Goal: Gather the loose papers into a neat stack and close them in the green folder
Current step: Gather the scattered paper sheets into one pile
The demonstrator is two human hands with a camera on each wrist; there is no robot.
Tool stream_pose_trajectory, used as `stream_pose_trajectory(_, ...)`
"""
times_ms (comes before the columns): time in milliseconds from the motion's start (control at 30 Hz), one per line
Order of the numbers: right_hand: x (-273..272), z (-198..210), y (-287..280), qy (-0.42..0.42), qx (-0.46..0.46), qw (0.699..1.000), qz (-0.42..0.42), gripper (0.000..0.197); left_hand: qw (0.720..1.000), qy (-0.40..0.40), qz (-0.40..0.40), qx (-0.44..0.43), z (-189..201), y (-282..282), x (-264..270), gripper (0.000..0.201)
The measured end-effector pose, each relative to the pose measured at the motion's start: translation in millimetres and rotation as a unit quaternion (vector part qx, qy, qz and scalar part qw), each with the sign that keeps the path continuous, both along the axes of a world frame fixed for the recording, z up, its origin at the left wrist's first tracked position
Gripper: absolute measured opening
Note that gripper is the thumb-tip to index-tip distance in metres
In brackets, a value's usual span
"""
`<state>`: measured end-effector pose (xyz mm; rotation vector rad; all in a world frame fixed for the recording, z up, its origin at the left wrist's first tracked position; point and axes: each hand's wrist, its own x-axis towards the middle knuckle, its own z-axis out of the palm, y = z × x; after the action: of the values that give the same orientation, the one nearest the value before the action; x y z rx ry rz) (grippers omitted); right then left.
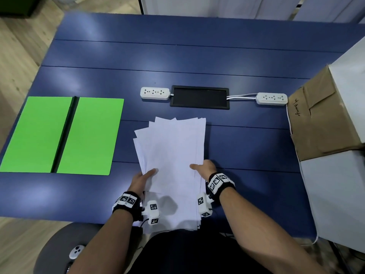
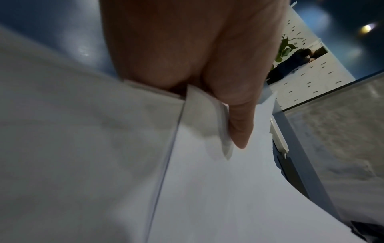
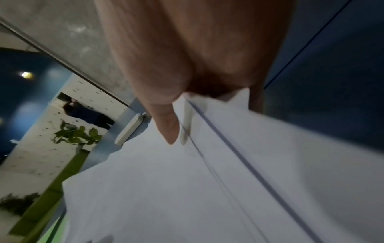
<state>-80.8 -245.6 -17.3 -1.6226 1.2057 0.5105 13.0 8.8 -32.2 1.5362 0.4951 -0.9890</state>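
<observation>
At the near edge of the blue table (image 1: 197,56), I see the left hand (image 1: 141,181) and right hand (image 1: 205,168) pinching a fanned sheaf of white papers (image 1: 173,155) from either side, thumbs on top, fingers hidden beneath. The sheets overhang the table's near edge, their far corners splayed unevenly. Left of them, well apart, the green folder (image 1: 88,135) lies open and flat. Farther off, two white power strips (image 1: 155,92) flank a black cable hatch (image 1: 199,96); a cardboard box (image 1: 320,115) sits at right.
</observation>
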Motion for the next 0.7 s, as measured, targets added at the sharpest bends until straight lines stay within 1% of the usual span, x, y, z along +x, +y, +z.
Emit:
stream_pose_trajectory(67,2.2,-0.4,4.1,-0.013,-0.015,1.0,-0.004,0.044,1.0,0.007,-0.015,0.002,-1.7,-0.8,0.4,0.066)
stream_pose_trajectory(100,3.8,2.5,6.8,-0.021,-0.007,1.0,-0.011,0.044,1.0,0.009,-0.02,0.002,-0.7,-1.2,0.8,0.069)
stream_pose_trajectory(200,4.8,-6.2,8.8,-0.033,0.025,0.997,-0.06,0.072,0.999,0.023,-0.039,0.002,2.6,-3.0,2.0,0.071)
stream_pose_trajectory(233,3.6,-11.5,7.2,-0.037,0.031,0.996,-0.07,0.074,0.998,0.028,-0.049,0.004,4.2,-3.6,2.4,0.074)
stream_pose_trajectory(267,2.5,-21.5,4.8,-0.041,0.041,0.995,-0.081,0.071,0.998,0.029,-0.054,0.003,3.0,-3.1,3.5,0.077)
stream_pose_trajectory(333,0.4,-13.6,3.7,-0.033,0.059,0.994,-0.089,0.067,0.998,0.027,-0.063,0.016,2.6,-3.7,4.4,0.082)
stream_pose_trajectory(433,-2.8,-5.7,0.9,-0.018,0.053,0.996,-0.066,0.062,0.997,0.01,-0.075,0.036,-0.6,-4.5,4.0,0.077)
stream_pose_trajectory(533,-2.9,-0.9,-4.0,0.001,0.037,0.999,-0.019,0.063,0.995,-0.007,-0.08,0.061,-4.7,-3.2,4.6,0.082)
stream_pose_trajectory(633,-1.8,6.2,-5.6,-0.008,0.021,1.0,0.007,0.063,0.993,-0.02,-0.096,0.071,-2.7,-4.1,4.4,0.071)
stream_pose_trajectory(700,-1.5,7.2,-5.1,-0.017,0.029,0.999,0.009,0.068,0.993,-0.02,-0.092,0.075,0.3,-5.7,3.6,0.066)
